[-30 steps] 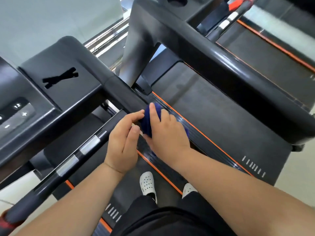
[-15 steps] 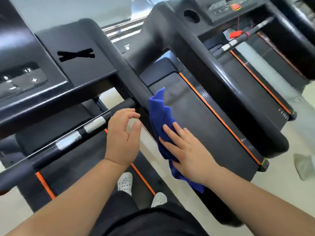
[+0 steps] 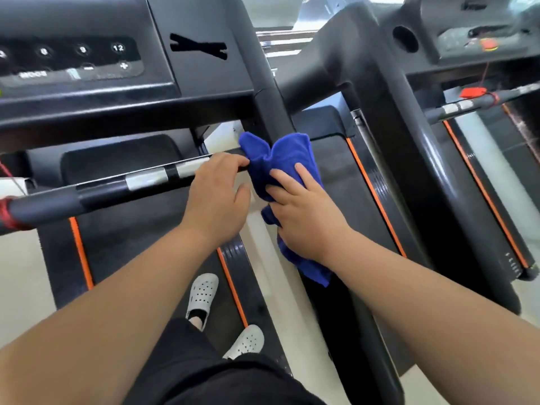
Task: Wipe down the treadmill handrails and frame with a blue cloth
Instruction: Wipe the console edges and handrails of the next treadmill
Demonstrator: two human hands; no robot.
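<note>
The blue cloth (image 3: 280,162) lies bunched over the treadmill's black right handrail (image 3: 270,112), just below the console. My right hand (image 3: 306,217) presses it onto the rail with spread, fairly straight fingers, and a tail of cloth hangs out below my wrist. My left hand (image 3: 216,200) reaches across the end of the front crossbar (image 3: 117,188). Its fingertips touch the cloth's left edge, and its thumb is held apart from them.
The console (image 3: 73,62) with buttons is at the upper left. A second treadmill (image 3: 423,171) stands close on the right, with a red safety clip (image 3: 473,92). My white shoes (image 3: 201,296) stand on the belt (image 3: 131,247) below.
The cloth moved up the handrail toward the console and bunched up. My right hand slid up with it, and my left hand came over to touch its edge. The view swung left.
</note>
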